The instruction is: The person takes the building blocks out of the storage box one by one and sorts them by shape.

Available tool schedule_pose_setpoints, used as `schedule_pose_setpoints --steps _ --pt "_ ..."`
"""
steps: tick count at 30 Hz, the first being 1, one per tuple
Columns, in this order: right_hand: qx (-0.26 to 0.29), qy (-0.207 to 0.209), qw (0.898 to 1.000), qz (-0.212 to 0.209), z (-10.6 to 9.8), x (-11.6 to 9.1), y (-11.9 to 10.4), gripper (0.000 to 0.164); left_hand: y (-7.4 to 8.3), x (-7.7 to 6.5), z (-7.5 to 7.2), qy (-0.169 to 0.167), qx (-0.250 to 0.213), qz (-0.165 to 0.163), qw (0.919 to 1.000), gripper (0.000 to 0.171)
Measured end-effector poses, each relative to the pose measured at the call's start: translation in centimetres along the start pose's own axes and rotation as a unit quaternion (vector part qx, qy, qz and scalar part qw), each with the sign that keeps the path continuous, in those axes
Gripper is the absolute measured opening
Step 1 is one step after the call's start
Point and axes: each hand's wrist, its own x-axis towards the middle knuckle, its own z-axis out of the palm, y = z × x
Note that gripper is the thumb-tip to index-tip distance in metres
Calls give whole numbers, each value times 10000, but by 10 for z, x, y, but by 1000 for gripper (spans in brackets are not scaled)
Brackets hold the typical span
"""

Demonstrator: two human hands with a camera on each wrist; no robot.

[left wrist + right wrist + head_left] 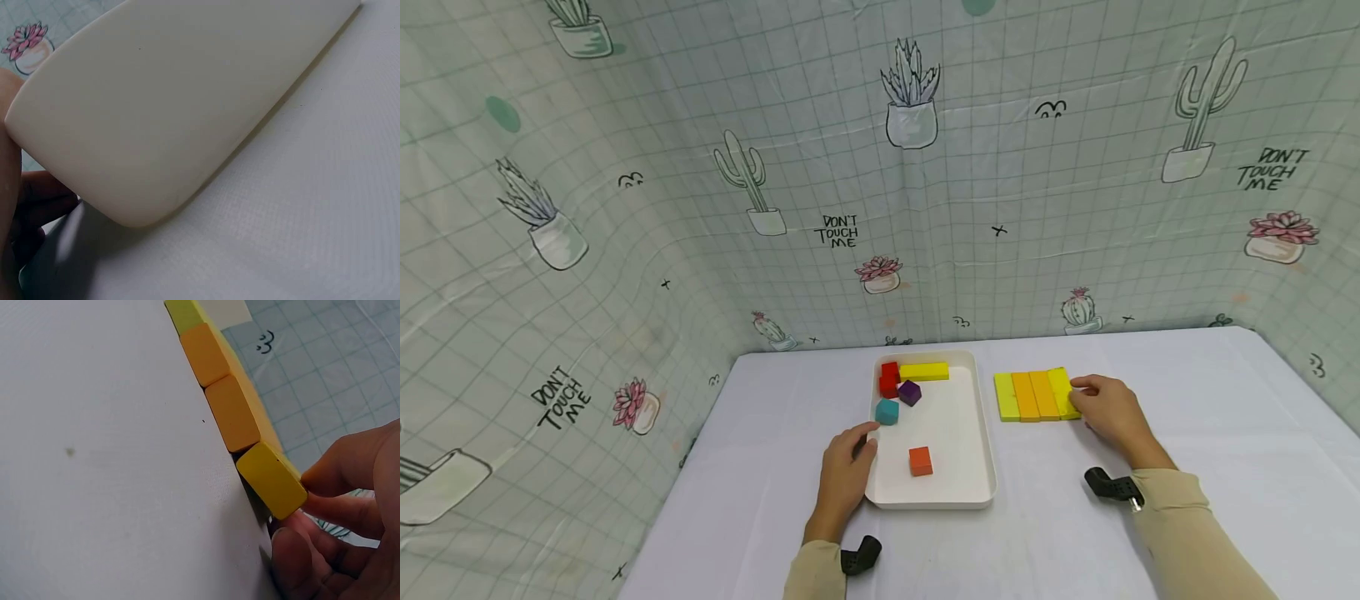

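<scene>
Along its left side, the white tray is touched by my left hand, whose thumb and index finger lie loosely at the rim. Inside are a teal block, a purple block, two red blocks, a long yellow block and an orange-red cube. Right of the tray, a yellow-green bar and two orange bars lie side by side. My right hand pinches the yellow bar at the row's right end, which sits slightly tilted against its neighbour.
White cloth covers the table. Behind and to the left hangs a grid-patterned curtain with plant drawings. A black wrist device is strapped at the left sleeve, another black device at the right.
</scene>
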Motion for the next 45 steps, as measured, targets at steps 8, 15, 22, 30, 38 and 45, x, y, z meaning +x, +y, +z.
schedule_pose_setpoints --steps 8,15,22,30,38,45 --pt "-125 71 9999 -20 -2 -4 1 48 -1 1 2 -29 39 -69 10000 28" --pt "-32 206 9997 -162 -6 -6 0 47 1 3 1 -14 60 -36 10000 28" --pt "55 462 9984 -318 -8 -4 -14 45 0 2 1 -20 60 -77 10000 28" --pt "566 224 9969 -490 -1 -5 -31 41 0 -1 2 -43 22 -193 9998 28" --pt "1849 -414 9806 -500 8 -3 -40 44 0 0 2 -41 45 -113 9999 28" --pt "2181 -754 9709 -633 17 0 -52 51 0 1 0 -36 -15 -86 10000 28"
